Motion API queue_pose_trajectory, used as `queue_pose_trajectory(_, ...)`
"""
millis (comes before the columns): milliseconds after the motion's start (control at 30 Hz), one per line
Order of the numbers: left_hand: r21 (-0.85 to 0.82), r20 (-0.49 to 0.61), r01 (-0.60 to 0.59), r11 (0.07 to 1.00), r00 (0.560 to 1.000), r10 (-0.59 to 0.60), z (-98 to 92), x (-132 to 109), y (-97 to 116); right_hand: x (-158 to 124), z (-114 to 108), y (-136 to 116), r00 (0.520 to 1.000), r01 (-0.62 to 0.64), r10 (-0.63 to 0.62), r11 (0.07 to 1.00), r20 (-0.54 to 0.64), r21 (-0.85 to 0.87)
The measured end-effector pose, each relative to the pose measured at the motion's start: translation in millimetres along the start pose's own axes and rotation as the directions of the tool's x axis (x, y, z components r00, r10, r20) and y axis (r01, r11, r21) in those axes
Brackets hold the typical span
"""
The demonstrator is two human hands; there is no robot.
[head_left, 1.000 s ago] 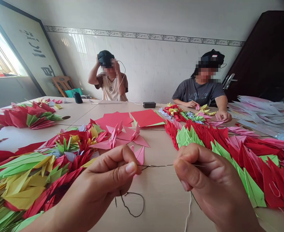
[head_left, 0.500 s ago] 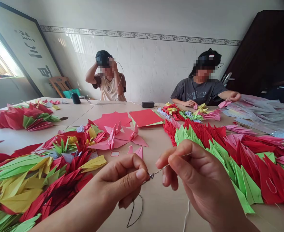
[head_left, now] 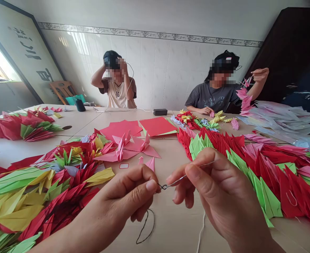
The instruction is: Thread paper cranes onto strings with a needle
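Observation:
Over the table's middle my left hand (head_left: pixel 133 191) pinches a dark thread (head_left: pixel 153 225) between thumb and forefinger, and a loop of it dangles below. My right hand (head_left: pixel 213 189) is closed on a pale thread (head_left: pixel 178 180), held between thumb and fingers. The two strands meet at a small loop or knot (head_left: pixel 165 187) between my hands. Under my right hand hangs a white thread (head_left: pixel 201 232). Just beyond my fingertips lie pink folded paper cranes (head_left: pixel 121 151) and a small red-edged label (head_left: pixel 123 166).
Strung folded paper pieces (head_left: pixel 23 196) crowd the left side, and red and green ones (head_left: pixel 263 189) the right. Red paper sheets (head_left: pixel 158 126) lie ahead, near a black box (head_left: pixel 160 112). Two people (head_left: pixel 121 93) sit across the table; one lifts pink paper pieces (head_left: pixel 246 100) beside plastic bags (head_left: pixel 284 117).
The person at the far right has raised a hand, lifting a string of pink paper pieces. My hands have drawn slightly apart, with the threads still joined between them. The view has shifted slightly.

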State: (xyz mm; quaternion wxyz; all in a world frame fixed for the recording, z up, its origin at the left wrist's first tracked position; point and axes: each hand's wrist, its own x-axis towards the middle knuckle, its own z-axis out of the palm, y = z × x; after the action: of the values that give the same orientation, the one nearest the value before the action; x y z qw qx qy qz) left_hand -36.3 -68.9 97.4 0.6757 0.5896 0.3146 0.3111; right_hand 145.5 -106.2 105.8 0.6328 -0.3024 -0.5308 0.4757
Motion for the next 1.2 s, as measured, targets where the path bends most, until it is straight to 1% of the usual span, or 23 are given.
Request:
queue_pose_trajectory(133,0.03,-0.031,-0.002,1.0,1.0,0.003,1.2,-0.2,1.1,-1.3,0.2,1.7,1.0,0.023,-0.023,1.0,-0.001,0.003)
queue_pose_trajectory(267,0.019,-0.051,-0.017,1.0,0.999,0.018,1.2,-1.2,1.0,-1.8,-0.2,1.9,1.0,0.027,-0.027,1.0,-0.006,0.007)
queue_pose_trajectory(367,0.008,-0.042,-0.027,1.0,0.999,0.027,0.3,-2.2,1.0,-1.3,-0.3,1.6,0.999,0.032,-0.032,0.999,-0.002,-0.01)
queue_pose_trajectory(600,-0.007,0.035,-0.024,1.0,0.999,0.024,-1.3,0.3,-1.6,-1.9,-0.3,2.2,0.998,0.061,-0.064,0.987,-0.016,-0.148)
queue_pose_trajectory(700,0.052,-0.002,-0.066,0.996,0.998,0.067,-1.9,-0.1,-2.8,-2.6,-0.1,2.7,0.997,0.062,-0.068,0.98,-0.022,-0.189)
queue_pose_trajectory(800,0.138,-0.042,-0.1,0.985,0.993,0.106,-1.2,-1.6,1.0,-2.9,-0.2,3.4,0.996,0.077,-0.083,0.972,-0.017,-0.224)
queue_pose_trajectory(967,0.22,-0.009,-0.102,0.97,0.994,0.107,2.1,-2.5,8.3,-4.1,-0.5,4.8,0.995,0.096,-0.098,0.961,0.002,-0.259)
queue_pose_trajectory(1100,0.31,-0.027,-0.166,0.936,0.983,0.183,3.0,-2.2,5.3,-4.3,-0.3,5.3,0.998,0.07,-0.07,0.96,0.01,-0.27)
queue_pose_trajectory(1200,0.372,-0.033,-0.233,0.899,0.964,0.263,3.9,-2.6,4.3,-3.3,-1.0,5.5,0.998,0.054,-0.05,0.966,0.025,-0.251)
